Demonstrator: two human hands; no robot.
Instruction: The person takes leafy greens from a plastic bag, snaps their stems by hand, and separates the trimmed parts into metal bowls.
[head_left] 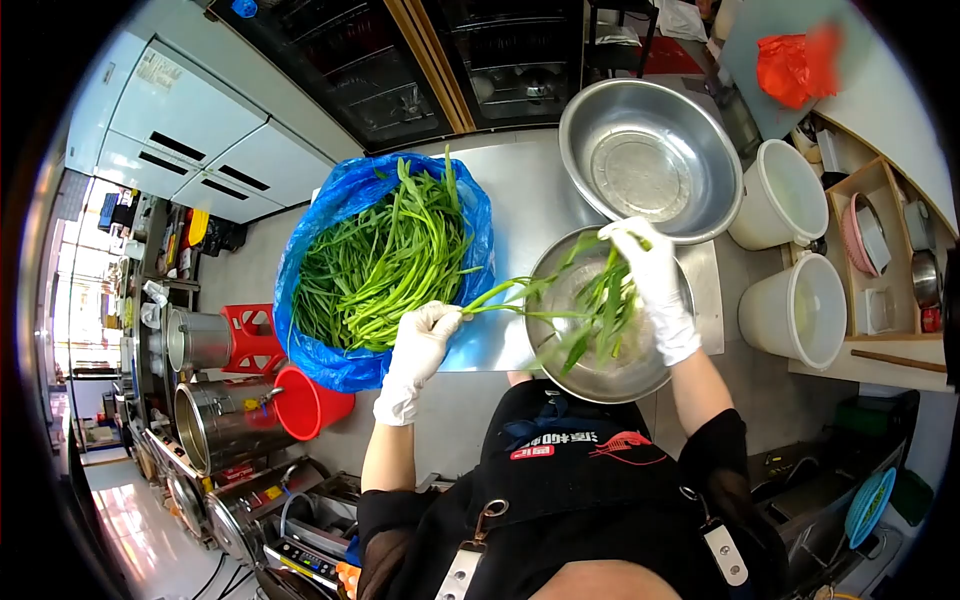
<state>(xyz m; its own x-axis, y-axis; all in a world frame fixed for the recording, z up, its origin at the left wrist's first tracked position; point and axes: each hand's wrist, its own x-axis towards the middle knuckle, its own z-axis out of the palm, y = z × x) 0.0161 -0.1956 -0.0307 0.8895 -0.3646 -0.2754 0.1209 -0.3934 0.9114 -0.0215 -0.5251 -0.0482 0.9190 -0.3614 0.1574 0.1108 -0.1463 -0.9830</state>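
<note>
My left hand, in a white glove, is closed on the stem end of a green leafy stalk beside the blue bag. That stalk stretches right toward the smaller metal bowl. My right hand, also gloved, is closed on a bunch of leafy greens over this bowl; the leaves hang down and look slightly blurred. A large heap of long-stemmed greens fills the open blue plastic bag on the metal table.
A larger metal basin holding nothing visible stands behind the bowl. Two white buckets are to the right, near a wooden shelf. A red bucket and metal pots stand on the left.
</note>
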